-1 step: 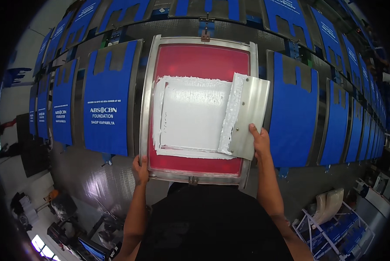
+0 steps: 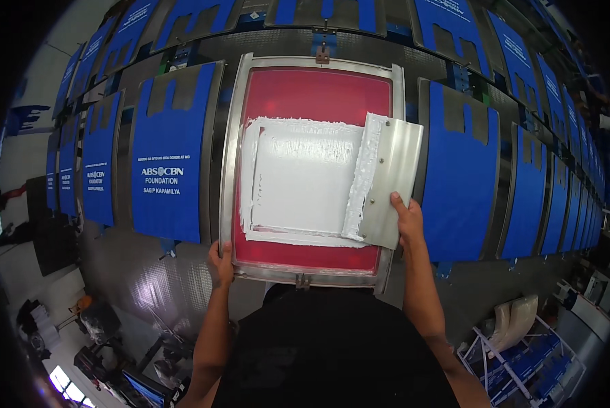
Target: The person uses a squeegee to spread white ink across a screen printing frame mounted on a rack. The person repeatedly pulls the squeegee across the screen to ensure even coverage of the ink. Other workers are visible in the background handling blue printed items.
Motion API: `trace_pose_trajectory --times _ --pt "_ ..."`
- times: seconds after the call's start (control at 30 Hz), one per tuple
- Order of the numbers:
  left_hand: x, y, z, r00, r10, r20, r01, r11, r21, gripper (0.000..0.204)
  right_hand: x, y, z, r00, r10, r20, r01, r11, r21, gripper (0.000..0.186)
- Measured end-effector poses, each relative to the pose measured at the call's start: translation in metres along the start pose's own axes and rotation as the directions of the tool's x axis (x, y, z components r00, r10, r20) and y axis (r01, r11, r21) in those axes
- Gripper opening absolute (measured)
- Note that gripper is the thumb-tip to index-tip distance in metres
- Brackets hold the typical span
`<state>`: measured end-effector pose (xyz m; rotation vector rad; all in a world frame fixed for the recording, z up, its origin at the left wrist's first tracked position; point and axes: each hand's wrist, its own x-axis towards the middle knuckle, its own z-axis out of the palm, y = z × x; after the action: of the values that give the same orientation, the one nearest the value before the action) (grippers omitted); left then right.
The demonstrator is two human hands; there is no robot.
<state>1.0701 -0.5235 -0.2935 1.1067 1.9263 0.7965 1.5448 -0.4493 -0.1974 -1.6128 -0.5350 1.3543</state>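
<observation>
In front of me lies a screen printing frame point(image 2: 233, 170) of silvery metal with red mesh point(image 2: 312, 92). White ink point(image 2: 305, 183) covers a rectangle in the middle of the mesh. My left hand point(image 2: 221, 264) is closed round the frame's near left corner. In my right hand point(image 2: 407, 219) is a wide metal squeegee point(image 2: 395, 163), gripped by its right edge. It rests over the frame's right side, and thick white ink coats its left edge. Whatever lies under the frame is hidden.
Blue bag-shaped fabric pieces with cut-out handles lie on boards on both sides, such as the printed left piece point(image 2: 169, 156) and plain right piece point(image 2: 460, 177). More boards line the far row. A metal rack point(image 2: 522, 360) stands at the lower right.
</observation>
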Motion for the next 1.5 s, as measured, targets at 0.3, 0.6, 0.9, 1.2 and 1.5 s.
trace_pose_trajectory --times 0.3,0.6,0.9,1.2,1.5 --pt "-0.047 0.052 0.023 0.865 0.476 -0.161 -0.416 0.858 0.301 0.046 0.014 -0.037 0.0 0.988 -0.036 0.148 0.081 0.946 -0.315 0.043" --pt "-0.165 0.043 0.105 0.985 0.116 0.131 -0.102 0.988 -0.114 0.021 0.051 -0.118 0.135 0.678 -0.223 0.701 0.676 -0.184 -0.713 0.024" --pt "-0.181 0.006 0.131 0.918 -0.327 0.224 0.394 0.814 -0.428 0.021 0.008 -0.032 0.105 0.452 -0.355 0.818 0.794 -0.256 -0.551 0.032" --pt "-0.102 0.07 0.051 0.743 0.617 0.26 -0.67 0.686 0.284 0.041 -0.082 -0.008 0.103 0.682 0.031 0.731 0.73 0.032 -0.682 0.04" --pt "0.01 0.117 0.025 0.63 0.576 0.521 -0.772 0.396 0.497 0.037 -0.089 0.028 0.045 0.795 -0.355 0.491 0.526 0.004 -0.85 0.034"
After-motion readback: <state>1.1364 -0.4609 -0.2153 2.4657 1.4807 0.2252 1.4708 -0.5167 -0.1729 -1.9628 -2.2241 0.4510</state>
